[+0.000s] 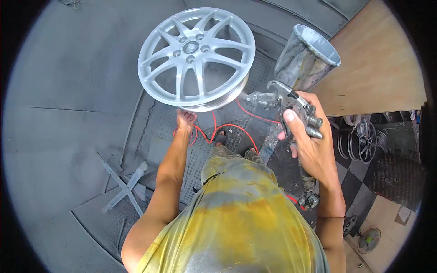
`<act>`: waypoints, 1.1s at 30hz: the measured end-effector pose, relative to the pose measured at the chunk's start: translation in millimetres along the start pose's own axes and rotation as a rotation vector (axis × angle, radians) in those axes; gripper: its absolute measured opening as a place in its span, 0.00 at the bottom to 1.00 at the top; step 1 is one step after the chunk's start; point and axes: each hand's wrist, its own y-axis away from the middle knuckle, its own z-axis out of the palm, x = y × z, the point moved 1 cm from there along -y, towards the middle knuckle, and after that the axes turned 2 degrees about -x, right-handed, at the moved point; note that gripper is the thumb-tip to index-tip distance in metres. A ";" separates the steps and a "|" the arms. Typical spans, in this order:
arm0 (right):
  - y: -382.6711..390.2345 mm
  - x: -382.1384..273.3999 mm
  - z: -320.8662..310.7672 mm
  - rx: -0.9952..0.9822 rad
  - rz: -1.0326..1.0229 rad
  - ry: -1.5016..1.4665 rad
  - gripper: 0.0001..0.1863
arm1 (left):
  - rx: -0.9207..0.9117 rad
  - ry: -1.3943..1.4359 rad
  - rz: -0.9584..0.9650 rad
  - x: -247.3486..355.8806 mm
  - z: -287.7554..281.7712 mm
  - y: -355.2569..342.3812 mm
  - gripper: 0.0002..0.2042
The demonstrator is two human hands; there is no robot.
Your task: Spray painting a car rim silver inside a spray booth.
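Note:
A silver alloy wheel (211, 57) with paired spokes is raised in front of me, its face tilted up. My left hand (185, 120) is at its lower edge, palm up, with the fingertips partly hidden under the rim. To the right, my right hand (312, 145) is wrapped round a spray gun (291, 102), thumb on the near side of its body. The gun's nozzle points left at the wheel's side, close to it, and a faint mist shows between them. On top of the gun sits a paint-stained metal cup (302, 61), leaning right.
A red air hose (241, 129) loops over the floor by my feet. At lower left stands a grey cross-shaped stand (125, 189). A wooden panel (378, 59) rises at right, with several wheels (364, 143) below it and a fan (368, 240) at lower right.

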 end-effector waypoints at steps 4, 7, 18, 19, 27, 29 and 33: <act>-4.2 3.6 6.6 0.020 -0.060 0.047 0.17 | -0.057 0.006 -0.034 -31.4 13.8 23.4 0.36; -10.9 2.8 7.8 0.125 -0.107 0.074 0.18 | -0.128 0.050 -0.065 -43.6 28.9 42.2 0.36; -15.7 10.9 -10.6 0.337 -0.056 0.129 0.18 | -0.206 0.058 -0.079 -44.7 42.3 62.7 0.37; -14.4 10.5 -8.8 0.293 -0.071 0.118 0.18 | -0.195 0.079 -0.098 -47.7 48.1 65.1 0.37; 2.3 -11.8 2.3 0.036 0.030 0.014 0.17 | -0.270 0.121 -0.118 -63.6 60.2 75.1 0.37; -0.9 -9.9 4.5 0.039 -0.008 0.018 0.17 | -0.282 0.113 -0.115 -63.6 61.5 76.7 0.37; -10.3 -4.1 2.7 0.095 -0.098 0.058 0.17 | -0.225 0.138 -0.090 -56.8 55.3 67.9 0.37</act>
